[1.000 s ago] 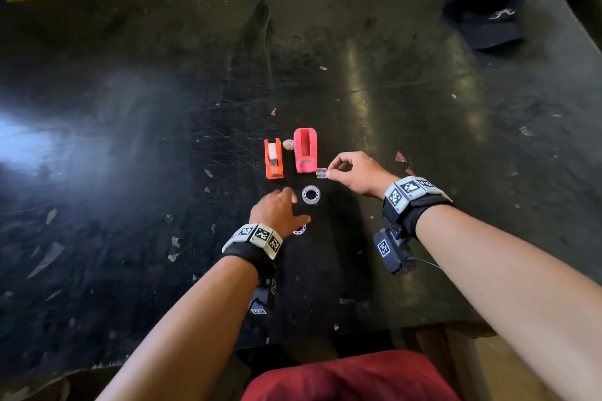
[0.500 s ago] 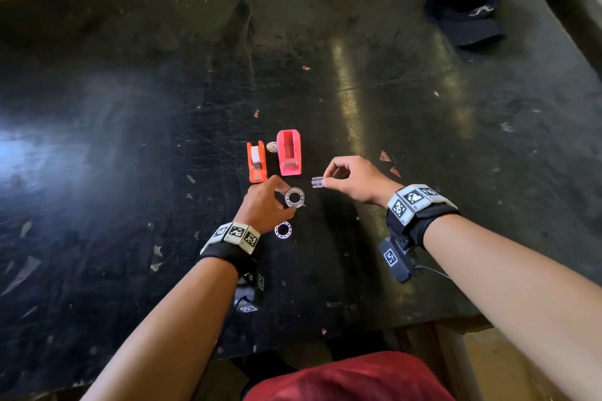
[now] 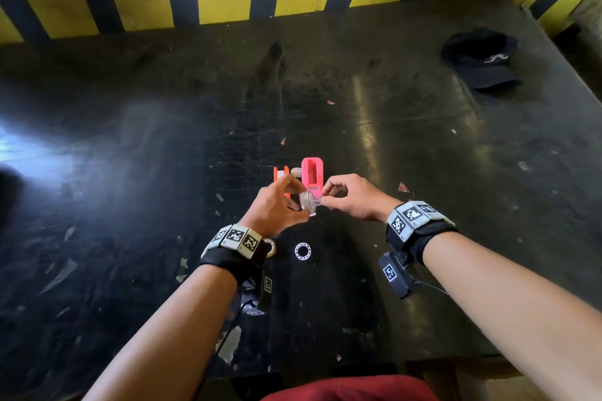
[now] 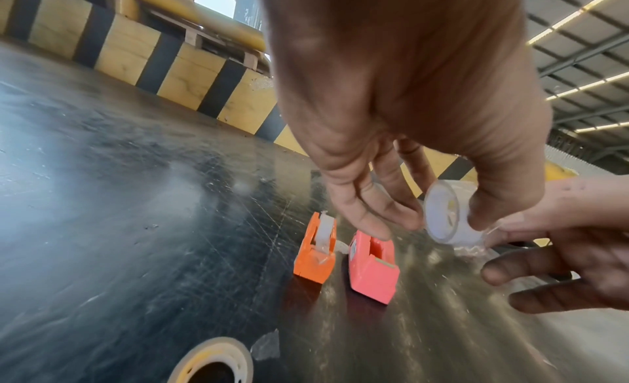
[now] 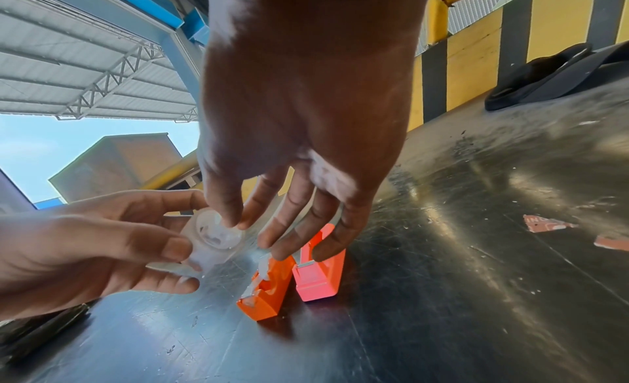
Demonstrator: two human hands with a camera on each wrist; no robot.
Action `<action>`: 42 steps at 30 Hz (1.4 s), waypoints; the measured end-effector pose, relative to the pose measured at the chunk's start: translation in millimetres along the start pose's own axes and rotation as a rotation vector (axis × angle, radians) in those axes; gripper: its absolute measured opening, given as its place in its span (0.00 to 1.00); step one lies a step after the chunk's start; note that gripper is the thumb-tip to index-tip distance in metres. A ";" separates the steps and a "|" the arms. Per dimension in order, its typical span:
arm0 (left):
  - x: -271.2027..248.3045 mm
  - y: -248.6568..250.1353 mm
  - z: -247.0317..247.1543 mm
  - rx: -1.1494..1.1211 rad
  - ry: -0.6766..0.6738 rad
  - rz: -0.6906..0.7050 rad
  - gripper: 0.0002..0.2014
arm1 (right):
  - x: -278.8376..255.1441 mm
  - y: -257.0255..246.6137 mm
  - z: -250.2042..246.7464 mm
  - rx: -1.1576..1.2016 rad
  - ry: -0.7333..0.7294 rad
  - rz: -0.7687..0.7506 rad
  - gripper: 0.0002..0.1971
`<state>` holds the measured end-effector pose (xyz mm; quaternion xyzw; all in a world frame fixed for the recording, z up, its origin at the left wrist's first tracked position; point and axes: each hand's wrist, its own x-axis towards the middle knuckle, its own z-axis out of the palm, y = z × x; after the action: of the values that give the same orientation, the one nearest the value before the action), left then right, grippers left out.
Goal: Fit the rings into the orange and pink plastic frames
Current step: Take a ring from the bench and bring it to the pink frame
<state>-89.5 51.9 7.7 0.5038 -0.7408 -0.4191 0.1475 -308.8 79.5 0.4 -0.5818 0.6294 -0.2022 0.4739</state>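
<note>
My left hand (image 3: 293,202) grips a clear tape ring (image 3: 308,200) above the table, in front of the frames. My right hand (image 3: 327,198) pinches a small clear core (image 3: 321,202) against the ring's hole. In the left wrist view, thumb and fingers clasp the ring (image 4: 439,200) by its rim. From the right wrist, my right thumb and forefinger sit at the centre of the ring (image 5: 211,241). The orange frame (image 3: 281,174) has a white roll in it. The pink frame (image 3: 312,172) stands right of it with an empty slot.
A white ring (image 3: 303,251) lies flat on the black table (image 3: 423,156) near my left wrist, with a yellowish tape roll (image 3: 269,247) partly hidden under the wristband. A small pale disc (image 3: 295,171) sits between the frames. A dark cap (image 3: 482,58) lies far right.
My left hand reached to the clear ring on the table, took hold of it and lifted it. My right hand brought the small core up against it.
</note>
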 end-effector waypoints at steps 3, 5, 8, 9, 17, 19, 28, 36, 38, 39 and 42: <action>0.2 1.1 -6.7 -0.007 0.005 0.021 0.23 | 1.0 -6.5 1.8 0.023 -0.005 -0.009 0.02; -0.7 0.6 -10.3 -0.015 0.006 0.033 0.23 | 0.1 -10.1 2.3 0.037 -0.001 -0.011 0.01; -1.9 0.1 -13.1 -0.026 0.002 0.048 0.25 | -1.3 -12.2 5.2 0.057 0.010 -0.009 0.02; -2.0 0.1 -13.2 -0.030 -0.001 0.050 0.25 | -1.1 -12.2 6.6 0.061 0.010 -0.008 0.01; -3.5 0.7 -14.2 -0.038 -0.021 0.030 0.24 | -2.7 -14.3 9.4 0.024 0.012 -0.007 0.05; -3.1 0.2 -14.1 -0.030 -0.027 0.029 0.24 | -2.9 -13.7 9.3 0.028 0.012 -0.008 0.05; -1.4 -0.3 -16.0 -0.047 -0.009 -0.003 0.23 | 7.9 -3.0 2.1 -0.046 0.104 0.089 0.09; 13.1 -6.9 -24.6 -0.025 0.031 -0.006 0.22 | 71.3 20.8 5.5 -0.487 0.020 0.183 0.62; 14.4 -12.8 -25.9 -0.019 0.035 -0.004 0.23 | 83.7 28.5 15.7 -0.530 0.006 0.128 0.69; 14.6 -16.1 -26.4 -0.013 0.031 -0.004 0.23 | 88.2 32.8 20.6 -0.553 0.003 0.108 0.70; 14.0 -23.0 -28.9 -0.011 0.027 -0.006 0.23 | 94.5 37.6 30.5 -0.557 0.045 0.102 0.66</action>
<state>-62.9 22.8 4.7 0.5109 -0.7348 -0.4168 0.1591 -291.9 10.3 -78.4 -0.6525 0.6995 -0.0102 0.2912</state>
